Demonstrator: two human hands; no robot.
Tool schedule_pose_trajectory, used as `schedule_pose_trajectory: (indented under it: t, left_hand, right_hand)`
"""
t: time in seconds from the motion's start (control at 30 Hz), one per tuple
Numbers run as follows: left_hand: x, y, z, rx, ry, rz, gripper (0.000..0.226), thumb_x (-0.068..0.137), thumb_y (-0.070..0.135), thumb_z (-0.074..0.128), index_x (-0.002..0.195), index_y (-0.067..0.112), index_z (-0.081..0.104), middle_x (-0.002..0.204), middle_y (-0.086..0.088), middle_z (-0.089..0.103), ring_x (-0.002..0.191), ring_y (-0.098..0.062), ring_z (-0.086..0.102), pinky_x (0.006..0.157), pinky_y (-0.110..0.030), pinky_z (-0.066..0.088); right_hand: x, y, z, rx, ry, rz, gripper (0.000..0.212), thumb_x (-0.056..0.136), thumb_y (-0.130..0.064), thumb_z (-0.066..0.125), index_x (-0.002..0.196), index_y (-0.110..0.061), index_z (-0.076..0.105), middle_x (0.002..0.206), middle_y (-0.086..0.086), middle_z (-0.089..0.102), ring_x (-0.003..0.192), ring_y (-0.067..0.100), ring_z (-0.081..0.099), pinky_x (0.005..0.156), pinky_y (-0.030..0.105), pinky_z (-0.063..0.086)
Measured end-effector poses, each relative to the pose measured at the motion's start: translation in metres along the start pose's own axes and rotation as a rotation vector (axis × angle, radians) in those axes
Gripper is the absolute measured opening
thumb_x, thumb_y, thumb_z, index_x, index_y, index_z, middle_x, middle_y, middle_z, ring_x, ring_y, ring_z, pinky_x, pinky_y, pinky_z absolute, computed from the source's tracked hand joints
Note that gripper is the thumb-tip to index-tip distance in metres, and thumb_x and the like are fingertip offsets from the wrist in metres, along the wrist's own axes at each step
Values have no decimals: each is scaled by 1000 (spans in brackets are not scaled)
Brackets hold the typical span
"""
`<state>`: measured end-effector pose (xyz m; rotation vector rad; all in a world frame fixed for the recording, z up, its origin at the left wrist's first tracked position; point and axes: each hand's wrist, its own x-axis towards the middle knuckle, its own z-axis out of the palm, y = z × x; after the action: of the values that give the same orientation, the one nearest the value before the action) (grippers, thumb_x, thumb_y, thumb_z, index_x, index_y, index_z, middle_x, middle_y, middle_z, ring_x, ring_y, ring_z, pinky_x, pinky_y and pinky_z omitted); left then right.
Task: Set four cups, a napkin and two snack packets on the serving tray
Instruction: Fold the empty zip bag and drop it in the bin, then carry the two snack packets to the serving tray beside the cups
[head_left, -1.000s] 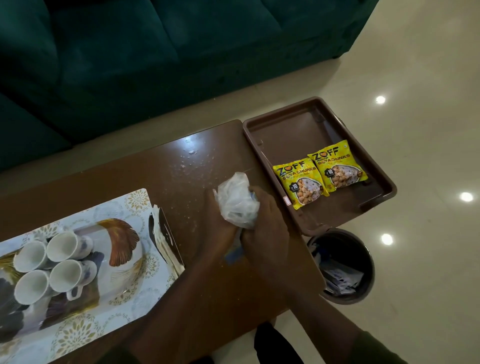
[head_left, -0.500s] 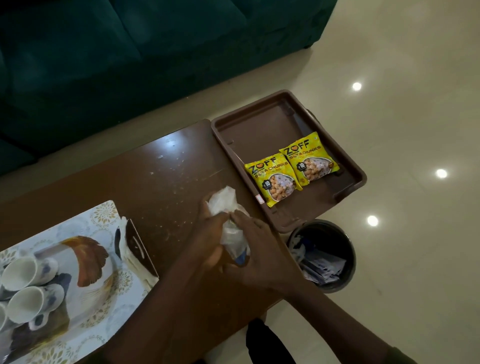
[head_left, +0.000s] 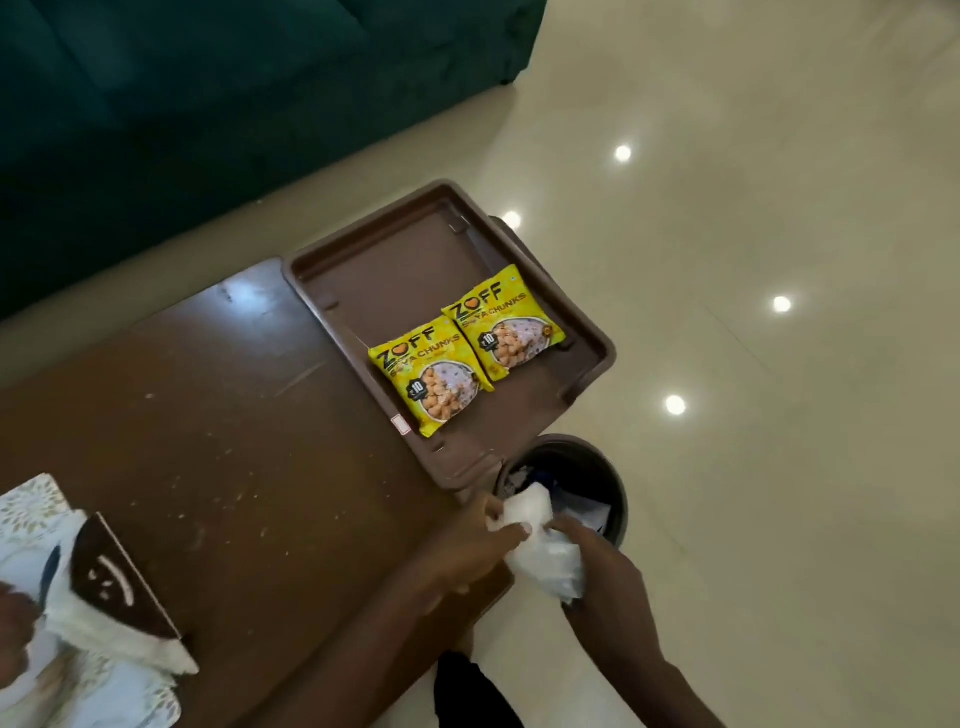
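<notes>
Both forearms reach forward past the right-hand near corner of the table (head_left: 208, 441). The left hand (head_left: 467, 545) pinches a white napkin (head_left: 527, 512) between thumb and fingers. The right hand (head_left: 602, 577), just beside it, closes around crumpled clear plastic (head_left: 550, 566).

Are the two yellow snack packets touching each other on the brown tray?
Touching: the head view shows the right packet overlapping the left packet's edge.
</notes>
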<state>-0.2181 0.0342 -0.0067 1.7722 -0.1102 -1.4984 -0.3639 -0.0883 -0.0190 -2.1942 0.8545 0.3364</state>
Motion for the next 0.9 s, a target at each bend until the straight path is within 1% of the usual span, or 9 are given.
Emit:
schedule_pose_trajectory:
  t: [0.1,0.2,0.27,0.33,0.4,0.47,0.6,0.77,0.9]
  left_hand:
    - [4,-1,3,-68,-4,-58,25,93,44,55,111,28,48,97,0,59,71,-14,60,55,-25,49]
    - [8,-6,1,-86,3,-89,14,93,38,57,99,25,54,96,-3,64,53,-11,57,53,-25,46]
    - [9,-9,2,-71,-17,-85,14,93,35,58,98,23,58,97,-5,67,49,-9,56,49,-23,44]
    - [9,-9,2,-86,-22,-74,14,94,34,57,98,21,59,99,-9,69,49,-9,57,46,-21,44]
    - [10,-7,2,-90,-19,-56,11,94,31,57,97,21,60,97,-9,68,49,-9,56,45,-19,43]
    - [12,-4,2,-99,-12,-36,8,95,28,57,96,20,59,93,-7,68,48,-10,55,46,-19,42]
    - [13,5,-2,-140,32,-13,16,96,27,56,104,14,61,91,-2,71,52,-13,56,49,-21,41]
    - [19,4,-16,-203,122,-5,12,94,26,58,101,17,64,88,-4,74,52,-14,58,51,-23,45]
    - [21,-3,-29,-246,238,46,8,94,22,59,97,19,66,80,-3,74,51,-13,56,51,-24,46]
  right_hand:
    - [22,51,-1,-76,-13,294,59,79,-5,66,135,-13,52,117,10,68,99,25,64,77,32,51]
    - [50,72,8,-29,25,394,62,78,-15,70,134,-13,42,102,15,69,76,29,61,59,29,46]
    - [77,77,15,16,18,418,86,72,-23,81,140,-9,31,122,19,61,100,36,62,71,36,50]
    - [101,78,23,55,-2,434,116,63,-25,89,150,-3,15,144,19,44,127,36,49,94,43,47]
    - [115,79,25,61,-24,450,126,64,-25,89,152,-2,2,155,18,27,139,35,34,105,44,39]
    - [115,86,22,19,-34,452,110,72,-20,83,152,-3,9,155,19,26,139,35,34,104,43,40]
    - [101,102,9,-96,-23,451,57,80,-13,65,133,-8,45,132,18,52,115,36,55,82,32,43]
    - [107,102,-4,-148,38,401,37,81,-16,61,117,-12,62,117,14,65,104,32,62,81,29,45]
    - [121,74,-11,-50,250,216,22,82,-15,55,99,-19,68,100,3,71,84,18,63,73,25,47]
